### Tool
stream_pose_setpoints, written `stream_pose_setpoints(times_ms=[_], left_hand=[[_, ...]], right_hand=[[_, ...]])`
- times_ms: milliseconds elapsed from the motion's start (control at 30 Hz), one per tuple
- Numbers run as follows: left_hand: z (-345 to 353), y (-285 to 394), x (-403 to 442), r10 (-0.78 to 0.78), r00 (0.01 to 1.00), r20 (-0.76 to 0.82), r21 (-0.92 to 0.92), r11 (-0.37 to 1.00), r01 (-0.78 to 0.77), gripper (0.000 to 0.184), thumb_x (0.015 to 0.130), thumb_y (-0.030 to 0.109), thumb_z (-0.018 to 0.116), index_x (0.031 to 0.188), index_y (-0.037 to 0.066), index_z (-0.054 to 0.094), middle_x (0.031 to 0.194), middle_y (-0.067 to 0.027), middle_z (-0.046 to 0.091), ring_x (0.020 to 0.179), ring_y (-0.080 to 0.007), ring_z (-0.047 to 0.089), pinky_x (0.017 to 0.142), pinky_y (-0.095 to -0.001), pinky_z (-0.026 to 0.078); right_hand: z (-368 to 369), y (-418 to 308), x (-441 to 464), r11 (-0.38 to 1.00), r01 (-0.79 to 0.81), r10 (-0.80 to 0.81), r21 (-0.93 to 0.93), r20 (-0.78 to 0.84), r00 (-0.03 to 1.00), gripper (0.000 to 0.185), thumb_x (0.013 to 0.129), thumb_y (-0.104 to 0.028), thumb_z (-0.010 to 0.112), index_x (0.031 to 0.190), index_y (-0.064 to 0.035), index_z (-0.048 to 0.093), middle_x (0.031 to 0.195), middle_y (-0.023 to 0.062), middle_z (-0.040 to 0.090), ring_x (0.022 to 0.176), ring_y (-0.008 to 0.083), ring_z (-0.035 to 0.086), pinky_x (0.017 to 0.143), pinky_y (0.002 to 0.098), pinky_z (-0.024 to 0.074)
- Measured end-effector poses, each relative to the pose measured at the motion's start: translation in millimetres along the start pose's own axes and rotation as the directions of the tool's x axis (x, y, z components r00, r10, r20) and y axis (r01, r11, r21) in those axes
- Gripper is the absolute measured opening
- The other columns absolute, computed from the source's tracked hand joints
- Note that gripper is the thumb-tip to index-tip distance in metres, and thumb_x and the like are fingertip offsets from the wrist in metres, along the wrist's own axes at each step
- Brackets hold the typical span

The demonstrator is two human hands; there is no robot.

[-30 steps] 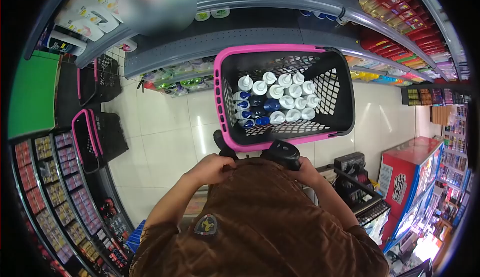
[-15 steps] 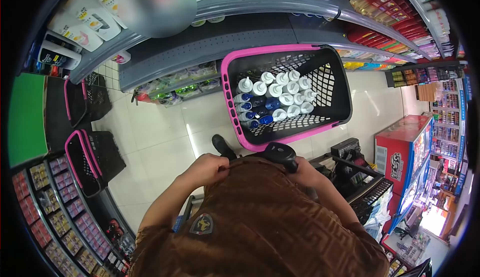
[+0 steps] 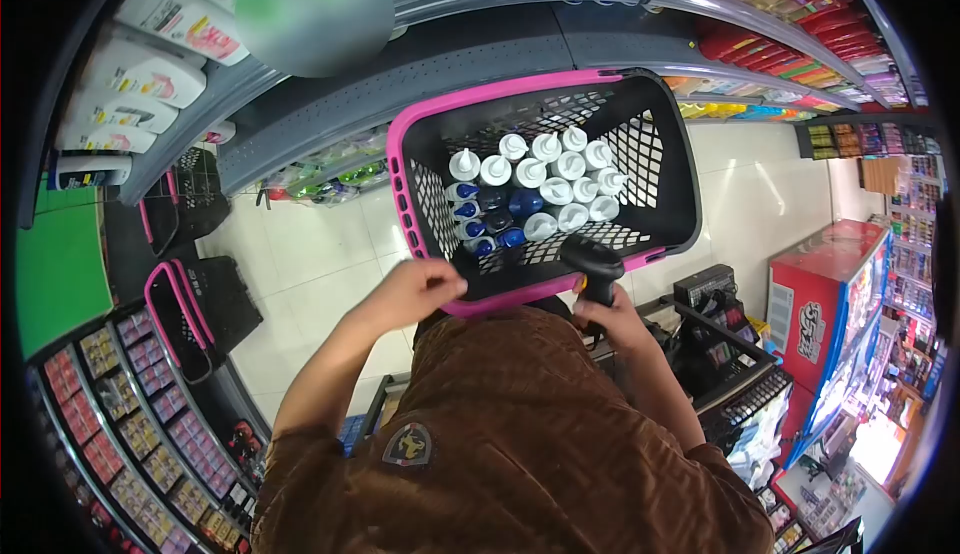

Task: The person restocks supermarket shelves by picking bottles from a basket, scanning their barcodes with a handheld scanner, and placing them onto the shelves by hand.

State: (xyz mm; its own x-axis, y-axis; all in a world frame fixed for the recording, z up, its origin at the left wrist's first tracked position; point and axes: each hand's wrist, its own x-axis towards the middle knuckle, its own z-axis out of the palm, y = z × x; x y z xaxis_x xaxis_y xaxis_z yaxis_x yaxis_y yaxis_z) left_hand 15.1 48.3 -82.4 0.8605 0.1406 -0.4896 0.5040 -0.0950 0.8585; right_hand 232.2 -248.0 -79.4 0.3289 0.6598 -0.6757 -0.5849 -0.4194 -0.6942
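Observation:
A black barcode scanner (image 3: 594, 257) is upright in my right hand (image 3: 624, 320), its handle in my grip and its head over the near rim of a shopping basket. My left hand (image 3: 415, 289) is at the basket's near left corner with its fingers curled in; what they hold, if anything, is hidden. The black basket with a pink rim (image 3: 398, 154) stands in front of me. Inside are several white pump-top bottles (image 3: 546, 146) and, on the left side, bottles with blue caps (image 3: 466, 210).
Shelves (image 3: 480, 6) of bottles run along the far side. Two more black and pink baskets (image 3: 228, 316) stand at the left, above racks of small packets (image 3: 160, 394). To the right are a black cart (image 3: 735, 354) and a red freezer cabinet (image 3: 800, 324).
My left hand has moved forward from my waist to the basket's corner. The scanner has risen and turned upright in my right hand. The basket appears larger and further left.

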Motion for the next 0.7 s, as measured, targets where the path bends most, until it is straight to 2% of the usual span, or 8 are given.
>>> stream_pose_setpoints(times_ms=[100,167,233,300,400,533,633,700], left_hand=[[9,14,76,0.028,0.992,-0.127,0.272,0.962,0.008,0.017,0.090,0.019,0.073,0.095,0.003,0.073,0.081,-0.0097,0.072,0.076,-0.0173,0.068,0.071,-0.0323,0.053],[30,-17,134,-0.066,0.995,-0.073,0.523,0.847,0.095,0.025,0.086,0.027,0.074,0.096,0.004,0.074,0.089,-0.0146,0.074,0.085,-0.0301,0.072,0.077,-0.0405,0.056],[59,-56,184,-0.281,0.958,0.064,0.716,0.681,0.152,0.033,0.082,0.033,0.074,0.096,0.004,0.075,0.101,-0.0172,0.075,0.098,-0.0365,0.072,0.085,-0.0451,0.057],[89,-123,222,-0.443,0.872,0.207,0.843,0.534,0.071,0.040,0.080,0.034,0.074,0.106,0.004,0.072,0.112,-0.0182,0.073,0.103,-0.0361,0.071,0.088,-0.0452,0.057],[110,-166,221,-0.487,0.870,0.073,0.836,0.506,0.213,0.047,0.081,0.033,0.074,0.118,0.005,0.067,0.120,-0.0176,0.072,0.107,-0.0343,0.071,0.090,-0.0460,0.058],[114,-112,216,-0.609,0.792,-0.054,0.887,0.335,0.319,0.046,0.085,0.028,0.071,0.125,0.007,0.063,0.120,-0.0169,0.072,0.109,-0.0322,0.072,0.087,-0.0473,0.059],[119,-112,227,-0.730,0.677,-0.092,0.904,0.224,0.364,0.050,0.086,0.026,0.070,0.130,0.005,0.059,0.122,-0.0177,0.072,0.110,-0.0328,0.072,0.088,-0.0476,0.059],[118,-129,229,-0.746,0.664,-0.052,0.922,0.219,0.318,0.053,0.087,0.026,0.068,0.133,0.002,0.056,0.124,-0.0187,0.070,0.107,-0.0325,0.073,0.085,-0.0454,0.060]], right_hand=[[-20,-21,24,0.977,0.176,-0.176,0.122,-0.009,0.984,0.020,0.092,-0.011,0.068,0.108,-0.0047,0.060,0.072,0.0023,0.059,0.069,0.0142,0.060,0.071,0.0307,0.0482],[-30,-28,34,0.958,0.220,-0.221,0.183,-0.017,0.975,0.018,0.093,-0.010,0.065,0.109,-0.0042,0.059,0.072,0.0024,0.057,0.067,0.0140,0.058,0.069,0.0309,0.0472],[-40,-36,42,0.929,0.250,-0.246,0.274,-0.048,0.968,0.021,0.092,-0.012,0.066,0.109,-0.0044,0.056,0.072,0.0034,0.056,0.065,0.0149,0.056,0.069,0.0327,0.0469],[-45,-45,40,0.917,0.248,-0.246,0.311,-0.046,0.968,0.021,0.092,-0.012,0.065,0.110,-0.0035,0.056,0.072,0.0041,0.056,0.065,0.0150,0.056,0.068,0.0324,0.0464],[-52,-55,31,0.942,0.276,-0.277,0.189,-0.026,0.961,0.023,0.091,-0.010,0.065,0.111,-0.0014,0.056,0.074,0.0048,0.057,0.067,0.0151,0.056,0.070,0.0330,0.0474],[-60,-60,26,0.947,0.289,-0.291,0.136,-0.004,0.957,0.022,0.091,-0.007,0.066,0.110,-0.0011,0.057,0.074,0.0038,0.057,0.067,0.0147,0.057,0.070,0.0333,0.0482],[-68,-56,30,0.960,0.266,-0.269,0.091,0.025,0.963,0.020,0.091,-0.006,0.065,0.110,-0.0015,0.057,0.074,0.0040,0.058,0.067,0.0145,0.057,0.071,0.0333,0.0488],[-66,-54,28,0.955,0.279,-0.282,0.106,0.017,0.959,0.020,0.092,-0.006,0.065,0.110,-0.0017,0.057,0.074,0.0040,0.058,0.068,0.0143,0.057,0.070,0.0328,0.0486]])
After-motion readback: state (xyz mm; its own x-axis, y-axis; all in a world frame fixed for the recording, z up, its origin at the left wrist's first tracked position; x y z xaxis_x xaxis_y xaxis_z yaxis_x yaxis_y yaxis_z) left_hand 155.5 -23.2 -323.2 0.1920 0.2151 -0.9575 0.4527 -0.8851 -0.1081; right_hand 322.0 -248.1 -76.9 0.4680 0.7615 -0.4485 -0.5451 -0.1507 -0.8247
